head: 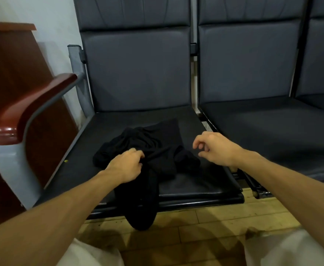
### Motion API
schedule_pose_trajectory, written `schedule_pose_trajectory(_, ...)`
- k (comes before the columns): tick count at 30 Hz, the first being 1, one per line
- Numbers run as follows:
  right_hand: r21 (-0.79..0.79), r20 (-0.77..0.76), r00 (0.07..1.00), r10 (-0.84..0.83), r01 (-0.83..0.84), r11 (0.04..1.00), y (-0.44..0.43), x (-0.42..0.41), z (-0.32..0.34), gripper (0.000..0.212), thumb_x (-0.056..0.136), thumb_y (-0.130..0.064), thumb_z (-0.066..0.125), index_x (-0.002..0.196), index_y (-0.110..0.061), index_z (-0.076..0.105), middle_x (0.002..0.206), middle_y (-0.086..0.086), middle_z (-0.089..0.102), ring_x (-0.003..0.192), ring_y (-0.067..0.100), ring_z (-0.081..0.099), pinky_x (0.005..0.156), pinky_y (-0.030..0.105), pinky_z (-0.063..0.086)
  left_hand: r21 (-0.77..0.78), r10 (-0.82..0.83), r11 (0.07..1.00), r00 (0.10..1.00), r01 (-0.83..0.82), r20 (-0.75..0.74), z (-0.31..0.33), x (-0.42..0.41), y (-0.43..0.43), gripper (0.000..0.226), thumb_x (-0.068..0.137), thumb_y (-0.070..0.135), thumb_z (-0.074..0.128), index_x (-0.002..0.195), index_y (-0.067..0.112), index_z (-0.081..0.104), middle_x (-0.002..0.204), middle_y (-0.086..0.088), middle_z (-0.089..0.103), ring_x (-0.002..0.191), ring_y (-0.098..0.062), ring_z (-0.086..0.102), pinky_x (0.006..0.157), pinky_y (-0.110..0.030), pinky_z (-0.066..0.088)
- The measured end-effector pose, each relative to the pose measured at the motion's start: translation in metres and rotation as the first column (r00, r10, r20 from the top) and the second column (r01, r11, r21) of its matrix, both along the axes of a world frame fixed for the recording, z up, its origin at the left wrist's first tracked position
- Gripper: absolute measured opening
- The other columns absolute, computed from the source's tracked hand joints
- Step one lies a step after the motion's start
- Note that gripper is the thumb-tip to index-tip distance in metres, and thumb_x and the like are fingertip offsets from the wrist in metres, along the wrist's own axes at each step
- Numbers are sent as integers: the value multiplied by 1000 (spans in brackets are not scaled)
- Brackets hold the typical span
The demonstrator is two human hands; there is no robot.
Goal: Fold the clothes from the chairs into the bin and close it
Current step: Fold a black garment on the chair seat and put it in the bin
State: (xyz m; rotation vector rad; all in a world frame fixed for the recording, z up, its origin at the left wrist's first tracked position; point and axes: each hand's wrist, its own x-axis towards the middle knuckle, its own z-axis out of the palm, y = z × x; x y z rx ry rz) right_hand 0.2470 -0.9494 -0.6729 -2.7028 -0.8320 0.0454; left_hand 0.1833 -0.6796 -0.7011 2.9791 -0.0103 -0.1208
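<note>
You are facing a row of dark grey padded chairs point(138, 73), their backrests rising beyond your left fingers point(137, 152) and right fingers point(196, 143). Left of the left fingers, a glossy red-brown wooden armrest point(32, 106) is curving over a grey metal frame point(76, 60) and catching a highlight. Farther left, a red-brown wooden cabinet point(13, 60) is standing against the white wall point(61, 20). Nearer you than the fingers, a yellowish plank floor point(205, 223) is showing.

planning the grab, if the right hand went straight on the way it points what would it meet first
Most likely the black garment crumpled on the chair seat, just ahead of the right hand. The hand's height above the seat is unclear, so the exact contact point is a guess.
</note>
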Motion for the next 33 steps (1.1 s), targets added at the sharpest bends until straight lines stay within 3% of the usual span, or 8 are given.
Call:
schedule_pose_trajectory(3,77,-74,995,73,-67,995,13,-6,0,12,89,-15,64,97,-25,63,89,-8,60,80,5,58,83,26,52,-162,-16,986,990,39,141,7,-4,-10,12,96,33,53,102,25,60,100,9,52,103,-16,57,89,-33,47)
schedule_pose_trajectory(7,104,-128,989,71,-58,993,31,-8,-7,20,91,-21,63,110,-22,62,87,-12,60,84,7,58,86,30,51,-215,-90,974,992,70,-84,12,-14,-27,51,81,69,55,110,27,52,103,13,46,99,-11,52,89,-34,47)
schedule_pose_trajectory(10,104,-60,994,89,-82,991,42,-10,-6,30,93,-14,53,121,-24,58,103,-9,53,101,10,47,100,34,40,-42,-142,989,988,140,-54,7,-15,-26,31,90,42,61,115,27,55,109,10,46,105,-14,52,89,-34,48)
schedule_pose_trajectory(13,128,-83,991,109,-98,987,49,-15,0,31,96,-14,42,113,-25,65,117,-5,54,117,15,43,108,37,31,-267,-41,962,998,53,51,7,-12,-19,15,90,14,59,94,28,59,101,6,62,94,-15,61,85,-31,50)
schedule_pose_trajectory(17,75,-111,990,91,-83,994,45,-13,2,36,96,-9,37,106,-22,69,116,-3,58,114,16,50,106,38,35,-879,181,455,981,-143,-67,35,-20,-21,20,92,-3,52,83,12,61,79,-5,66,75,-17,60,69,-24,47)
schedule_pose_trajectory(21,333,-201,979,-22,90,939,42,-9,7,41,89,1,38,93,-27,67,95,-9,68,93,8,61,88,25,46,-962,77,21,960,-272,-269,59,-31,-18,23,95,8,51,113,4,65,109,-13,70,100,-26,64,92,-35,50)
schedule_pose_trajectory(28,136,-412,904,111,-59,989,45,-19,-2,52,86,8,39,121,-26,59,111,-1,66,103,15,61,88,23,47,-800,-277,578,884,-159,-376,40,-42,-18,13,96,14,57,104,16,68,87,1,66,81,-12,61,73,-22,49)
schedule_pose_trajectory(33,-31,-383,917,109,-130,991,41,-18,-9,46,95,-3,40,130,-27,56,129,-3,58,121,15,53,100,25,41,-607,-48,794,994,-18,-93,31,-34,-2,23,96,4,50,96,18,68,89,2,68,81,-11,63,67,-12,46)
